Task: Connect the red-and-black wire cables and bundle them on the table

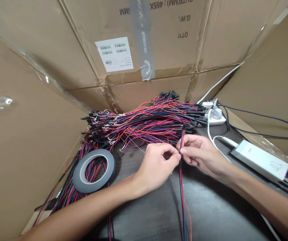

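On my far left I see a brown cardboard panel, and beside it a flat roll of grey tape with a pale core rests on loose wires at the left end of a large pile of red, black, blue and orange wire harnesses with black connectors. Behind the pile stands a brown cardboard wall bearing a white barcode label and, right of it, a printed grey tape strip. In front of the pile, the left hand has its thumb and forefinger pinched together on a thin red, black and blue wire harness. That harness runs from a black connector near the pile, between both hands, down over the dark tabletop to my bottom edge. From the other side, the right hand grips the same harness between thumb and fingers, just beside the left fingertips. Further right, a white power strip with plugs sits by the pile's end, and a white rectangular box marked "40" lies with cables at both ends.
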The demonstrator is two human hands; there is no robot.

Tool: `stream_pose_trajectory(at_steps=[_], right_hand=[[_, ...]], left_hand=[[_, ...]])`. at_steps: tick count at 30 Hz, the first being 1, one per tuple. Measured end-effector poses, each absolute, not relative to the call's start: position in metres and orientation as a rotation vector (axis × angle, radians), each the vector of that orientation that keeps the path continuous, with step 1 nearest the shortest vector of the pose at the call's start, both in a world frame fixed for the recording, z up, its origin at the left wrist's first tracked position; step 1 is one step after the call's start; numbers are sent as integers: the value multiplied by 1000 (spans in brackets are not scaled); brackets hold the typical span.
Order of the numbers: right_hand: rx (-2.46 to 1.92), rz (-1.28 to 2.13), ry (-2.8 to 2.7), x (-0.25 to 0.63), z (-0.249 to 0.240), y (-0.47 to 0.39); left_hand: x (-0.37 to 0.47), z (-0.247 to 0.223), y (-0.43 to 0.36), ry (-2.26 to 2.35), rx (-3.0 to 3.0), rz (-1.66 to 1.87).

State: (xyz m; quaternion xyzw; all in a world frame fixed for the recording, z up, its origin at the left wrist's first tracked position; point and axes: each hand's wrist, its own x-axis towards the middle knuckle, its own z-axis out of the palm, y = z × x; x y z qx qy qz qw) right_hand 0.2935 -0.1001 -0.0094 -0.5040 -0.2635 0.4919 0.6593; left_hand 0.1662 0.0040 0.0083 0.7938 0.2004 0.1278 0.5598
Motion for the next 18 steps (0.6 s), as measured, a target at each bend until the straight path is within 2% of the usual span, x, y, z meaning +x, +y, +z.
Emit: stream_pose_trajectory(at_steps=[8, 18], right_hand=[[-1148, 1098, -629, 296, -7, -100], [-1164, 1020, -649, 296, -11, -100]], left_hand=[[165, 9, 4, 453, 1829, 305], [169, 5, 4, 505, 1466, 222]])
